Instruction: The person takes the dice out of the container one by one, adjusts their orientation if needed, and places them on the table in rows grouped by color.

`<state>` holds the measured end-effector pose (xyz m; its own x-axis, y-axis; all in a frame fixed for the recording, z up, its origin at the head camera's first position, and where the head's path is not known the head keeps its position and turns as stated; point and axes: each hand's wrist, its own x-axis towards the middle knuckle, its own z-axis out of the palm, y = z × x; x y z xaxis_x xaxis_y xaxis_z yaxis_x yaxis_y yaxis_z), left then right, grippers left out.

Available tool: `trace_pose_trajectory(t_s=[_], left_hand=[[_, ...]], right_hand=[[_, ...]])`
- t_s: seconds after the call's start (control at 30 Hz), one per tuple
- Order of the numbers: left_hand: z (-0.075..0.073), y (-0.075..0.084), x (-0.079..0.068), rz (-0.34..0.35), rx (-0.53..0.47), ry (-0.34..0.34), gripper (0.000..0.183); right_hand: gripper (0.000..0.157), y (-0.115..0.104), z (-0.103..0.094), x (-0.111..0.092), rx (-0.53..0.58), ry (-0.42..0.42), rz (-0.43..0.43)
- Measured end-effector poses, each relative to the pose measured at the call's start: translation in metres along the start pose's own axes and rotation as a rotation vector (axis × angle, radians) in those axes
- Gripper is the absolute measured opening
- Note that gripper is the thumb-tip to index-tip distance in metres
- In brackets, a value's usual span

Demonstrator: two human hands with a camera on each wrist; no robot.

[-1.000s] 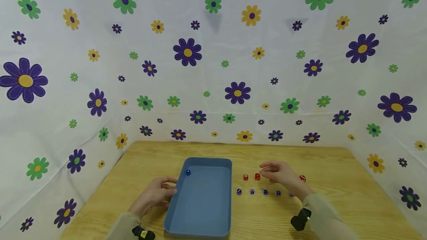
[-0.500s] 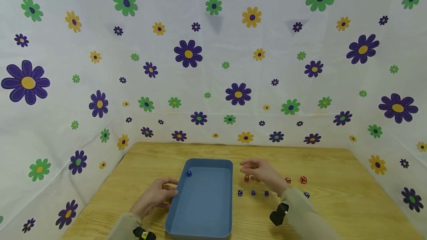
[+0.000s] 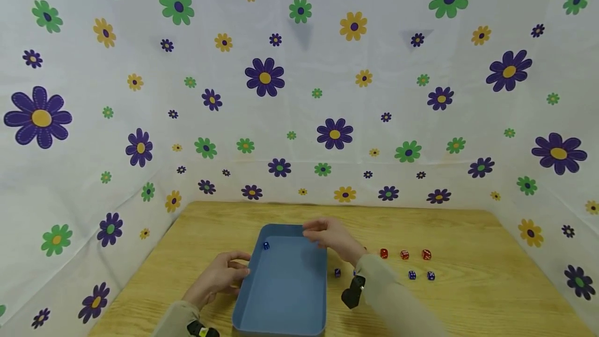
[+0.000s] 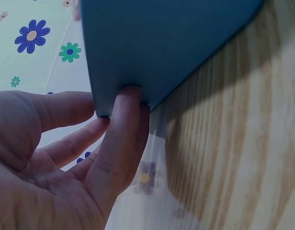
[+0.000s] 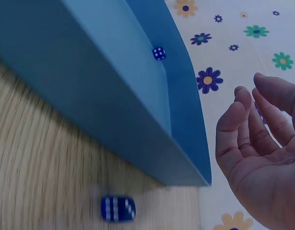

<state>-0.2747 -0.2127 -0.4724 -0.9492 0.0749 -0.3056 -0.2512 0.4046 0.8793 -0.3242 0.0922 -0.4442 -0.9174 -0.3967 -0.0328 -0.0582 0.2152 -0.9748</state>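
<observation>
A blue tray (image 3: 280, 285) lies on the wooden table. Against its left side, my left hand (image 3: 219, 277) rests its fingertips on the outer wall and rim, fingers relaxed; the left wrist view shows a finger (image 4: 121, 129) on that wall. My right hand (image 3: 329, 235) hovers over the tray's far right corner, thumb and fingertips close together. No die shows between them, and I cannot tell whether one is hidden there. Inside the tray a blue die (image 3: 266, 246) sits near the far left corner.
Right of the tray are a row of red dice (image 3: 404, 255) and a nearer row of blue dice (image 3: 412, 275), partly hidden by my right arm. A blue die (image 5: 118, 209) lies close to the tray's right wall. Flower-patterned cloth (image 3: 299, 92) encloses the table.
My right hand has moved left, from above the red dice to above the tray's far right corner. My left hand and the tray stay in place.
</observation>
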Motion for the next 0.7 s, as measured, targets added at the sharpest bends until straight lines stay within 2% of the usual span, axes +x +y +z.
trace_pose_trajectory(t_s=[0.13, 0.4, 0.7], left_hand=[[0.000, -0.001, 0.000, 0.006, 0.002, 0.003, 0.038], [-0.002, 0.000, -0.002, 0.018, 0.005, -0.011, 0.038], [-0.001, -0.002, 0.002, 0.011, -0.008, -0.017, 0.039]], right_hand=[[0.037, -0.002, 0.016, 0.014, 0.020, -0.011, 0.028], [0.050, -0.007, 0.050, 0.034, 0.096, 0.012, 0.086], [0.047, 0.008, 0.076, 0.050, 0.109, 0.073, 0.095]])
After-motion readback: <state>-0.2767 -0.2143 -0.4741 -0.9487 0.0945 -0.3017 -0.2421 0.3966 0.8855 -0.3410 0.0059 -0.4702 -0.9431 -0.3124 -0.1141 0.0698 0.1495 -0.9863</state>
